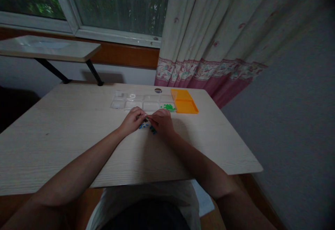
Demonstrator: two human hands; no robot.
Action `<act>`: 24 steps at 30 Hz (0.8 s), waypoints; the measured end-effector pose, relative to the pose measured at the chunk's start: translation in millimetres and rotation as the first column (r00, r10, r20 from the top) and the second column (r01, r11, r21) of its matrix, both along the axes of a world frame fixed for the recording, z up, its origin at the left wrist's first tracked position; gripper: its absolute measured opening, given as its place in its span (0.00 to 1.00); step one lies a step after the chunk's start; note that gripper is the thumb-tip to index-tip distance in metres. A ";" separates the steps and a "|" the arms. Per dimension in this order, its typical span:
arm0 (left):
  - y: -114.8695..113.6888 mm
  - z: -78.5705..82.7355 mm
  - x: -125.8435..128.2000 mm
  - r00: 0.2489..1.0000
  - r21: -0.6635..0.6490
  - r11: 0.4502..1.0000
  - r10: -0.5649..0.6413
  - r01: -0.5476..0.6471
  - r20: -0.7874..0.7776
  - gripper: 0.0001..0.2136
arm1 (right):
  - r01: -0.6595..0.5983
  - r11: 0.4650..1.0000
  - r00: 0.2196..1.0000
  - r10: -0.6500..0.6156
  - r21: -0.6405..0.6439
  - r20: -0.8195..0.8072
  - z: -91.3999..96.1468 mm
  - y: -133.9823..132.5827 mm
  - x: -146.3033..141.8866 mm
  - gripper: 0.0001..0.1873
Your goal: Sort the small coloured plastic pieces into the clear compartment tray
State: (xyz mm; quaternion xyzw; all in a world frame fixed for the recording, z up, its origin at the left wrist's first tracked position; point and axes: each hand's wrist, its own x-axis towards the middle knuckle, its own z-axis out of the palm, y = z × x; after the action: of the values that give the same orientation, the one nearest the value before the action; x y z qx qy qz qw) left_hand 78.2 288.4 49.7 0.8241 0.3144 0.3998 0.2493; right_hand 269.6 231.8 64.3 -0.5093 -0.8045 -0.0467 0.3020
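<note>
My left hand (132,120) and my right hand (162,122) meet above the table, fingertips pinched close together. Something small sits between them, too tiny and dim to name. Just below my fingers lie small blue pieces (143,126), with more dark blue and green pieces (153,130) beside my right hand. Beyond my hands stands a clear plastic compartment tray (134,105). Small green pieces (168,107) fill part of its near right compartment. My fingers partly hide the loose pieces.
An open orange case (186,106) adjoins the tray's right end. A small dark round object (158,90) lies behind the tray. A raised shelf (78,50) on black legs stands at the back left of the table (78,118). A curtain (206,48) hangs behind the right side.
</note>
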 end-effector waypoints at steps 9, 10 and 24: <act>0.4 0.4 0.1 1.000 -0.012 1.000 -0.014 0.014 -0.005 0.15 | -0.012 1.000 1.000 0.011 0.025 0.022 2.8 -2.4 -1.6 0.15; 0.9 -0.2 0.1 1.000 -0.013 1.000 -0.018 0.018 -0.005 0.15 | -0.011 1.000 1.000 0.010 0.029 0.028 2.4 -2.4 -1.5 0.15; 0.1 0.7 -0.5 0.998 -0.045 0.997 -0.064 0.063 -0.015 0.15 | -0.007 0.999 0.998 0.004 0.052 0.056 -1.9 -1.5 1.2 0.15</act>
State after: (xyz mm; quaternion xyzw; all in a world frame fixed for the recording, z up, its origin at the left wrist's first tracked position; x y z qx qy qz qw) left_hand 77.7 288.5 50.4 0.8313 0.2988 0.3776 0.2777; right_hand 270.8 230.3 62.4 -0.4973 -0.8127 -0.0813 0.2926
